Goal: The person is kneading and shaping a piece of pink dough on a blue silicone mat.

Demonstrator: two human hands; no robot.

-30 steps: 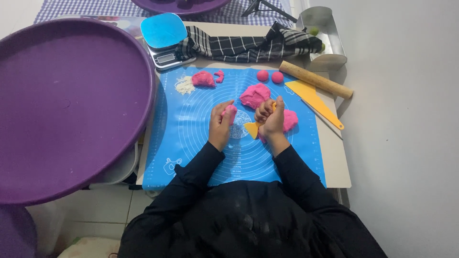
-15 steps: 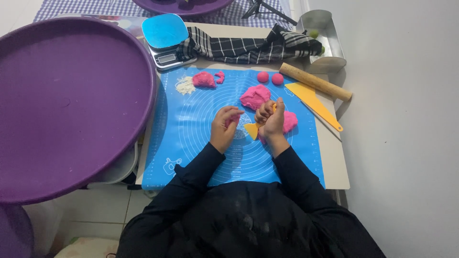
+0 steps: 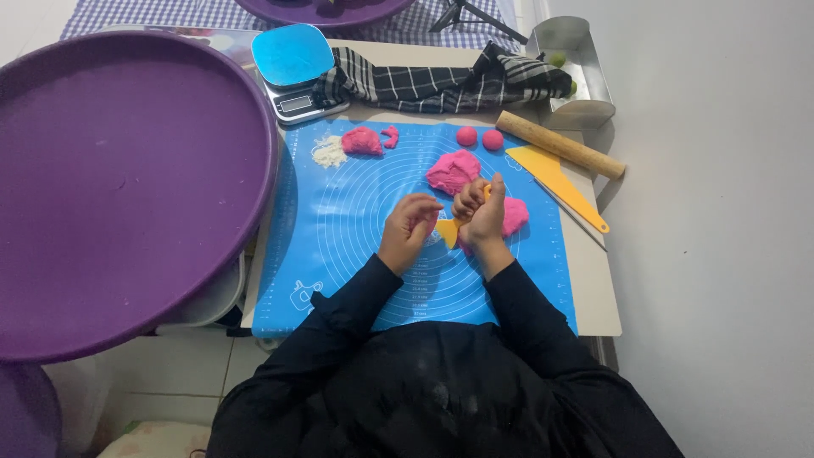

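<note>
Nearest, black sleeves run up from the bottom edge to two bare hands over a blue silicone mat (image 3: 356,220) printed with concentric rings, laid on a pale bench (image 3: 593,297).

Left hand (image 3: 409,231): fingers curled inward, tips bent toward the palm; whether anything is pinched inside cannot be told.

Right hand (image 3: 483,216): closed in a fist around a small yellow scraper (image 3: 448,231), whose blade juts out toward the left hand, just above the mat.

Beside the right hand, touching or partly under it: a flattened pink dough piece (image 3: 515,215). Just beyond the knuckles: a larger pink dough lump (image 3: 452,170).

Farther along the mat: two small pink dough balls (image 3: 479,137) side by side; to the left, a torn pink dough scrap (image 3: 363,141) next to a small white crumbly heap (image 3: 328,153).

Right of the mat: a long yellow scraper (image 3: 555,180) and a wooden rolling pin (image 3: 560,144), lying at a slant.

Far edge: a kitchen scale with a blue platform (image 3: 294,66), a black-and-white checked cloth (image 3: 441,80), a metal tray (image 3: 585,72).

Left, overhanging the bench: a large round purple tray (image 3: 110,178).
</note>
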